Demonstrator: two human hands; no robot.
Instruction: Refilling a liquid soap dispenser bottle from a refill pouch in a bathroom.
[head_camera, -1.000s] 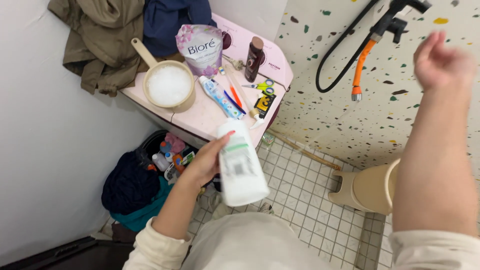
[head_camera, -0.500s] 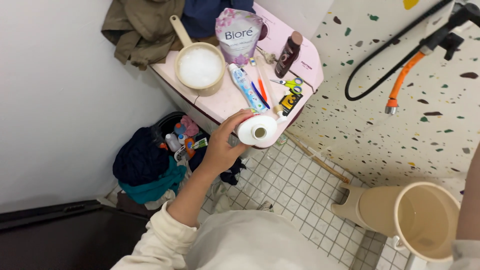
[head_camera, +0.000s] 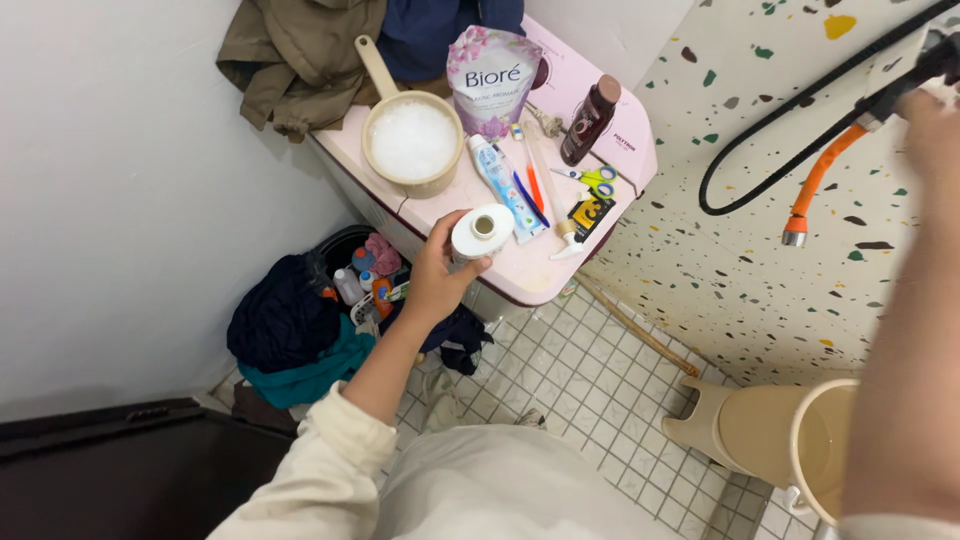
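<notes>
My left hand (head_camera: 432, 278) grips a white plastic bottle (head_camera: 481, 231) held upright, its open neck facing the camera, just above the front edge of a pink washing machine lid (head_camera: 520, 268). A white pump head (head_camera: 566, 240) lies on the lid just right of the bottle. My right hand (head_camera: 932, 128) is raised at the far upper right, blurred, at a black tap fitting (head_camera: 938, 57) on the speckled wall. Whether its fingers grip the fitting cannot be told. My right forearm runs down the right edge.
The lid holds a beige ladle of foam (head_camera: 413, 141), a refill pouch (head_camera: 491, 78), a toothpaste tube (head_camera: 497, 180), scissors (head_camera: 590, 178) and a dark bottle (head_camera: 590, 120). An orange hose nozzle (head_camera: 812, 190) hangs from the wall. A beige bucket (head_camera: 790, 445) and a clothes basket (head_camera: 300, 330) stand on the tiled floor.
My left hand has brought the bottle upright and closer to the lid. My right hand has gone up to the tap fitting on the wall.
</notes>
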